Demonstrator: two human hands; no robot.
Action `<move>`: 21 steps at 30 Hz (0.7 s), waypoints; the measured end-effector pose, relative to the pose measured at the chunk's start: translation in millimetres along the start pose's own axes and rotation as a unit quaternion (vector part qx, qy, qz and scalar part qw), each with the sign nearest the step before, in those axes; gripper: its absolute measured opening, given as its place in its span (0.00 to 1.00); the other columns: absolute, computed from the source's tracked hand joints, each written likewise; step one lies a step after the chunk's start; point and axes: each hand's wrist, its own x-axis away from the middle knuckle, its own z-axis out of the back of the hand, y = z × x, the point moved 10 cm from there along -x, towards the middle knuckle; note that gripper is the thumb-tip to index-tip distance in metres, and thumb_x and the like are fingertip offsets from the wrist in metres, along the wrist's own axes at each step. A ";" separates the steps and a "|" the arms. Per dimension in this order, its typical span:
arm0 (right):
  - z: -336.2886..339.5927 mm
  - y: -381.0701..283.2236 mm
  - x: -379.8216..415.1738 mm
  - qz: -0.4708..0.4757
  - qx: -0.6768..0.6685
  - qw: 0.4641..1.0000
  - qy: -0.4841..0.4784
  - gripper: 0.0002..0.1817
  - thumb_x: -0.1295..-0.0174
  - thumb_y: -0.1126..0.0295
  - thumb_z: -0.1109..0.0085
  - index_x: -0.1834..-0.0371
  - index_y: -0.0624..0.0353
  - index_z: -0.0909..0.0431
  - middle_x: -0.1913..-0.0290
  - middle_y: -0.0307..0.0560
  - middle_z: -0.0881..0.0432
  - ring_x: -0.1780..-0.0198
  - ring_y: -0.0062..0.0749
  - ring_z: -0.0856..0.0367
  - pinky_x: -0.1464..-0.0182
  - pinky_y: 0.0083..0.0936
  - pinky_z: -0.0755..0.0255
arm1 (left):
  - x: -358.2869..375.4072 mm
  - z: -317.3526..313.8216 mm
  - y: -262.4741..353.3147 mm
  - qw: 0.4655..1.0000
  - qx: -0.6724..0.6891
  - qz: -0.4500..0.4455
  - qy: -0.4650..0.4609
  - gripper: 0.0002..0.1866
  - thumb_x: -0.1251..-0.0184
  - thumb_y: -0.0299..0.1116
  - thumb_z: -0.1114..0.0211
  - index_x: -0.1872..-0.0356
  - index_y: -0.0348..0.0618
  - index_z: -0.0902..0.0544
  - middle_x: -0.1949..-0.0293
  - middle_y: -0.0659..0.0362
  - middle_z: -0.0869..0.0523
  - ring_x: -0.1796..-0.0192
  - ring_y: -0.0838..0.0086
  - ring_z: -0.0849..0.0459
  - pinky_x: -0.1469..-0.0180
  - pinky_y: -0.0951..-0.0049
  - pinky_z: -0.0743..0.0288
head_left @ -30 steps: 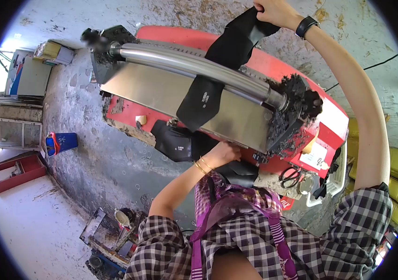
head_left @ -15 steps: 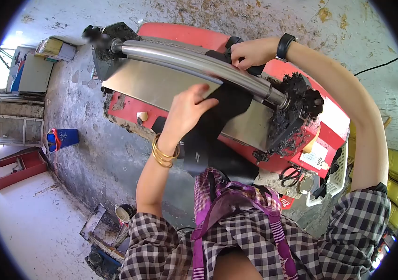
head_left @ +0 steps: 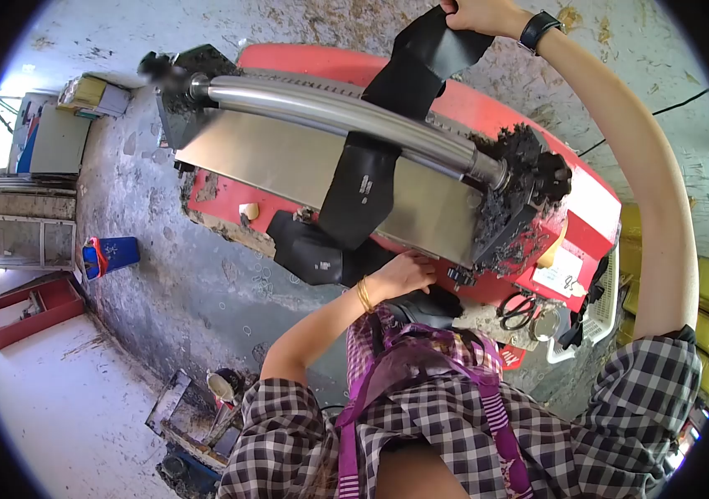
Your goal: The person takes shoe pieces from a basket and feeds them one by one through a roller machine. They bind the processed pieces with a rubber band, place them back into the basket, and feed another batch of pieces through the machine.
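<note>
At the back of the red roller machine (head_left: 566, 237), my right hand (head_left: 483, 15) is closed on the edge of a flat, flexible black piece (head_left: 438, 51). This black material runs down behind the steel roller (head_left: 288, 98). In front of the roller, a black piece with small white print (head_left: 359, 195) lies over the steel plate (head_left: 267, 158); whether the two join under the roller is hidden. My left hand (head_left: 404, 276) is at the machine's front edge, fingers curled and partly hidden. Beside it, another printed black piece (head_left: 317, 258) hangs over the edge.
Black scraps (head_left: 512, 170) pile around the roller's right end. Scissors (head_left: 517, 311) and a round tin (head_left: 546, 325) lie at the front right, near a white basket (head_left: 600, 320). A blue bin (head_left: 112, 257) and a red tray (head_left: 37, 309) are at the left.
My right hand has moved up and back from the roller, drawing black material out behind it. My left hand has left the plate and come down to the front edge, where printed pieces now show.
</note>
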 end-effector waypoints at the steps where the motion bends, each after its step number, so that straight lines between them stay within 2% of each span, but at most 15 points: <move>1: 8.7 4.7 -4.7 0.004 0.020 1.000 0.024 0.10 0.59 0.68 0.43 0.77 0.64 0.26 0.77 0.59 0.25 0.72 0.53 0.25 0.70 0.40 0.33 | 1.4 17.9 3.7 0.998 -0.032 -0.014 0.052 0.16 0.48 0.42 0.36 0.59 0.47 0.19 0.58 0.62 0.19 0.52 0.67 0.22 0.46 0.63 0.30; 2: 12.2 12.5 -8.8 -0.018 0.021 0.999 0.018 0.09 0.58 0.69 0.43 0.78 0.65 0.27 0.76 0.59 0.25 0.71 0.52 0.26 0.69 0.41 0.34 | 4.2 41.9 12.2 0.992 -0.064 -0.027 0.102 0.17 0.48 0.42 0.36 0.57 0.47 0.19 0.58 0.63 0.20 0.52 0.67 0.22 0.46 0.63 0.30; 3: 14.1 17.9 -13.3 0.003 0.012 0.999 0.042 0.09 0.57 0.69 0.43 0.78 0.65 0.27 0.76 0.59 0.25 0.71 0.52 0.26 0.69 0.41 0.34 | 10.2 64.4 24.1 0.983 -0.093 -0.041 0.150 0.18 0.48 0.42 0.36 0.56 0.47 0.19 0.58 0.63 0.20 0.52 0.67 0.22 0.46 0.63 0.29; 4: 13.5 28.0 -18.6 0.024 0.004 0.998 0.065 0.09 0.57 0.69 0.44 0.78 0.65 0.27 0.75 0.60 0.24 0.70 0.52 0.26 0.68 0.41 0.34 | 13.2 73.7 32.3 0.984 -0.121 -0.032 0.124 0.22 0.47 0.41 0.38 0.49 0.48 0.21 0.56 0.63 0.19 0.48 0.68 0.23 0.44 0.64 0.29; 5: 14.2 36.4 -21.3 0.044 -0.003 0.995 0.087 0.08 0.56 0.70 0.44 0.78 0.65 0.27 0.74 0.60 0.24 0.69 0.52 0.25 0.68 0.41 0.34 | 18.6 97.7 41.0 0.990 -0.084 -0.009 0.111 0.21 0.46 0.37 0.37 0.49 0.48 0.21 0.54 0.62 0.20 0.48 0.69 0.22 0.48 0.66 0.27; 7: 2.7 41.3 -19.6 0.047 -0.017 0.998 0.043 0.09 0.55 0.70 0.44 0.78 0.65 0.27 0.74 0.60 0.24 0.69 0.53 0.25 0.68 0.41 0.34 | 40.1 154.8 43.8 0.986 0.020 0.065 0.152 0.17 0.46 0.32 0.36 0.53 0.47 0.19 0.61 0.60 0.19 0.57 0.68 0.18 0.55 0.68 0.24; 9: -8.8 28.2 -14.9 0.085 -0.058 0.994 0.025 0.07 0.54 0.70 0.44 0.76 0.64 0.25 0.72 0.58 0.22 0.66 0.49 0.24 0.65 0.39 0.32 | 62.6 198.2 18.1 0.952 0.126 0.209 0.184 0.15 0.46 0.27 0.36 0.55 0.42 0.18 0.68 0.55 0.18 0.64 0.66 0.17 0.60 0.69 0.23; 11: -18.9 -16.9 1.1 0.157 -0.122 0.979 0.035 0.06 0.53 0.72 0.44 0.73 0.62 0.21 0.68 0.53 0.20 0.62 0.43 0.21 0.58 0.37 0.28 | 85.2 231.3 -13.7 0.871 0.201 0.400 0.203 0.17 0.45 0.29 0.35 0.53 0.38 0.20 0.69 0.51 0.16 0.65 0.62 0.16 0.59 0.70 0.23; 13: -58.7 -58.6 16.7 0.146 -0.140 0.965 -0.164 0.07 0.51 0.77 0.50 0.72 0.60 0.21 0.66 0.51 0.19 0.58 0.41 0.21 0.55 0.36 0.28 | 100.9 217.8 -51.4 0.802 0.296 0.489 0.174 0.19 0.44 0.33 0.34 0.52 0.35 0.22 0.64 0.46 0.15 0.60 0.59 0.15 0.55 0.69 0.24; 15: -75.1 -114.0 37.9 0.257 -0.213 0.921 -0.198 0.06 0.51 0.74 0.47 0.73 0.60 0.20 0.70 0.51 0.20 0.63 0.42 0.21 0.59 0.36 0.29 | 74.7 243.8 -68.4 0.847 0.208 0.430 0.233 0.20 0.44 0.35 0.34 0.52 0.35 0.22 0.65 0.46 0.15 0.60 0.57 0.15 0.55 0.68 0.24; 16: -94.8 -118.6 38.2 0.237 -0.185 0.924 -0.235 0.06 0.51 0.73 0.46 0.73 0.61 0.21 0.73 0.52 0.21 0.66 0.42 0.22 0.61 0.36 0.30 | 67.5 253.6 -67.7 0.864 0.162 0.399 0.261 0.21 0.44 0.36 0.34 0.52 0.35 0.22 0.65 0.46 0.15 0.60 0.55 0.15 0.54 0.67 0.24; 18: -125.9 -120.0 42.0 0.194 -0.126 0.924 -0.305 0.07 0.52 0.70 0.42 0.73 0.62 0.21 0.77 0.52 0.23 0.71 0.42 0.24 0.66 0.37 0.32 | 76.0 266.3 -63.9 0.844 0.147 0.397 0.329 0.18 0.43 0.35 0.34 0.54 0.35 0.21 0.66 0.47 0.15 0.59 0.54 0.16 0.55 0.65 0.25; 19: -124.3 -117.9 41.1 0.167 -0.144 0.929 -0.297 0.09 0.53 0.68 0.41 0.73 0.63 0.21 0.78 0.52 0.24 0.73 0.42 0.26 0.67 0.38 0.33 | 80.0 273.0 -60.1 0.833 0.140 0.396 0.360 0.17 0.43 0.34 0.34 0.55 0.36 0.20 0.67 0.48 0.15 0.59 0.54 0.17 0.55 0.64 0.25; 20: -119.3 -115.6 40.7 0.139 -0.163 0.934 -0.288 0.11 0.54 0.66 0.39 0.73 0.64 0.22 0.80 0.53 0.25 0.75 0.42 0.27 0.69 0.38 0.35 | 84.2 302.5 -23.1 0.836 -0.055 0.319 0.444 0.12 0.42 0.32 0.34 0.60 0.36 0.18 0.68 0.50 0.15 0.61 0.57 0.16 0.57 0.65 0.24; 21: -114.2 -111.5 40.4 0.109 -0.183 0.937 -0.277 0.13 0.54 0.64 0.38 0.73 0.65 0.22 0.81 0.53 0.26 0.77 0.42 0.29 0.70 0.39 0.36 | 85.1 293.5 -15.2 0.847 0.025 0.330 0.416 0.09 0.42 0.31 0.35 0.63 0.37 0.17 0.69 0.51 0.15 0.62 0.59 0.15 0.58 0.66 0.24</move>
